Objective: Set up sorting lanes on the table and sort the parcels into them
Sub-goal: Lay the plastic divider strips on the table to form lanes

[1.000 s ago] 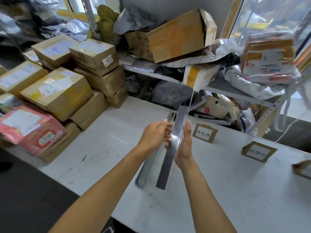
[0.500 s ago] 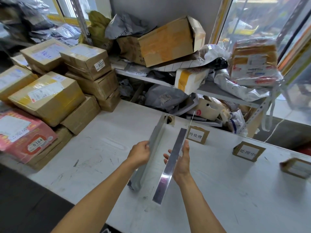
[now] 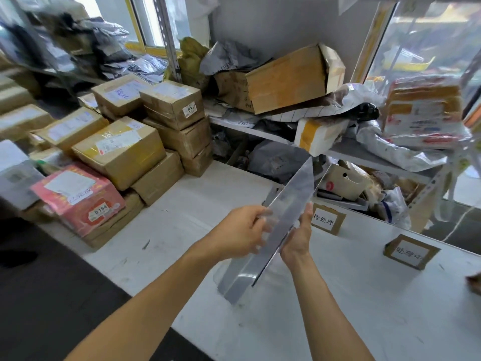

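Above the table, both hands grip a divider strip.

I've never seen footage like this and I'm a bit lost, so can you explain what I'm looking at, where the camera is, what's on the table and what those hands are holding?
There is no machine here: a person wears a wide-angle camera on the head, so you look forward and down along their bare arms. The left hand and right hand together hold long shiny grey divider strips slanting above a white table; each grip is partly hidden behind the strips. On the table stand two small cardboard signs: the nearer sign and one further right. Taped cardboard parcels are stacked at the left, with a pink parcel in front. Behind is a cluttered shelf of more packages.
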